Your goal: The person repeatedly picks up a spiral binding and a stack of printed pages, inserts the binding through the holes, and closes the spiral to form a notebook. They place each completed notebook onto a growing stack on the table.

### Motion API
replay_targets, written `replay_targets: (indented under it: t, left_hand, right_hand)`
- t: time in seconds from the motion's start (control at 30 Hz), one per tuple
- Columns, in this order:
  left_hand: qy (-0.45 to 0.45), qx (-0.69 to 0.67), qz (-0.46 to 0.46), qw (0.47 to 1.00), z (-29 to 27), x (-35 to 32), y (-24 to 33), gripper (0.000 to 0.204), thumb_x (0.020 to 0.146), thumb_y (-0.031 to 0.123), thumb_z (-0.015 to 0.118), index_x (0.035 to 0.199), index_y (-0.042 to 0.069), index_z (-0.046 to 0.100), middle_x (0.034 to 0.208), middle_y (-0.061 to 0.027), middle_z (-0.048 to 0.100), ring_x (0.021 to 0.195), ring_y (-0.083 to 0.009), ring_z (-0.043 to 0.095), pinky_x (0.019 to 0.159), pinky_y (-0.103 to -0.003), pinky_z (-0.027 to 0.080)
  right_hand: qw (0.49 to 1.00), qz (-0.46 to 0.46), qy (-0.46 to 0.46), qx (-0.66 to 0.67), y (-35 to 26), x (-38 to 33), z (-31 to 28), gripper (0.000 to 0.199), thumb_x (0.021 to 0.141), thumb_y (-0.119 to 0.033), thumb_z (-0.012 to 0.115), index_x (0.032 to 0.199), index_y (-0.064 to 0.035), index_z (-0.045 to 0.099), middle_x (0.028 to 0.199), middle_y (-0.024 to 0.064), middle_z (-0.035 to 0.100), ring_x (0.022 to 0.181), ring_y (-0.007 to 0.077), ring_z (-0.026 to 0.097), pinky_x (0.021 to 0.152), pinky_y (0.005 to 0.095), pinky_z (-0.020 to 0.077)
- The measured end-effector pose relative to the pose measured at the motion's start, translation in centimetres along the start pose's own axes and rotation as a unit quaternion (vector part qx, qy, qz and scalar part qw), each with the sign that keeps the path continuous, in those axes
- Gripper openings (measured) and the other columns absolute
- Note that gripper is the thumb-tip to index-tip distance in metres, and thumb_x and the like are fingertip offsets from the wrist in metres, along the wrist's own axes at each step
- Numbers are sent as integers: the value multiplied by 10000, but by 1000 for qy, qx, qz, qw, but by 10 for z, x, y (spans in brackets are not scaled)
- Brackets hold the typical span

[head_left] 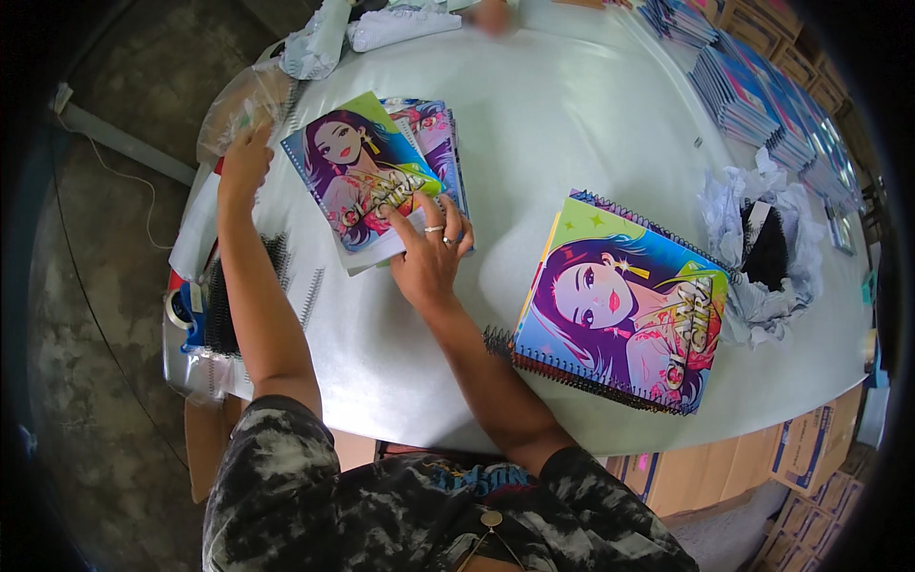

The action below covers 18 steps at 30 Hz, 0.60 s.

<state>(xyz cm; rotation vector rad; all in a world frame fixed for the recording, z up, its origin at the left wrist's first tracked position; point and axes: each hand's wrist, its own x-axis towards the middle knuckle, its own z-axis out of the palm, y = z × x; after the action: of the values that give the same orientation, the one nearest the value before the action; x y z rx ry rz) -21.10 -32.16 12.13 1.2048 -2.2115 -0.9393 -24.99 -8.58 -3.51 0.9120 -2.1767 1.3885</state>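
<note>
You're pressing your right hand (429, 255), fingers flat, on the unbound notebook stack (374, 181) while your open left hand (245, 160) is reaching for spirals; bound notebooks (620, 305) are waiting alongside.

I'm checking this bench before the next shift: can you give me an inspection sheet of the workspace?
Surface: pale grey table, mostly bare in the middle.
Job's things: small stack of illustrated notebook covers; spiral-bound notebook stack.
Clutter: crumpled paper around black spirals; plastic bags; loose black spiral bindings.
Hands: left hand at the table's edge by the bags; right hand flat on the covers.
Cables: thin cord on the floor.
Surroundings: rows of notebooks; cardboard boxes.
</note>
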Motion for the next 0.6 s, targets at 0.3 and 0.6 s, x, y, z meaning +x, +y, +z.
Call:
replay_targets:
  t: [0.3, 0.6]
  left_hand:
    - [229, -85, 118, 963, -5, -11, -109, 330, 900, 316, 473, 891, 23, 624, 645, -39, 554, 560, -126, 501, 536, -283, 408]
    - [-36, -246, 64, 966, 48, -44, 20, 325, 900, 312, 510, 1105, 69, 581, 832, -21, 534, 597, -71, 444, 541, -204, 386]
  right_hand:
    - [1000, -4, -7, -5, -9, -1, -4, 502, 587, -54, 666, 1039, -271, 645, 1229, 30, 452, 1208, 297, 314, 974, 464, 197]
    - [999, -20, -3, -25, -6, -2, 1, 467, 591, -63, 663, 1010, -270, 658, 1215, 29, 459, 1213, 293, 305, 975, 467, 187]
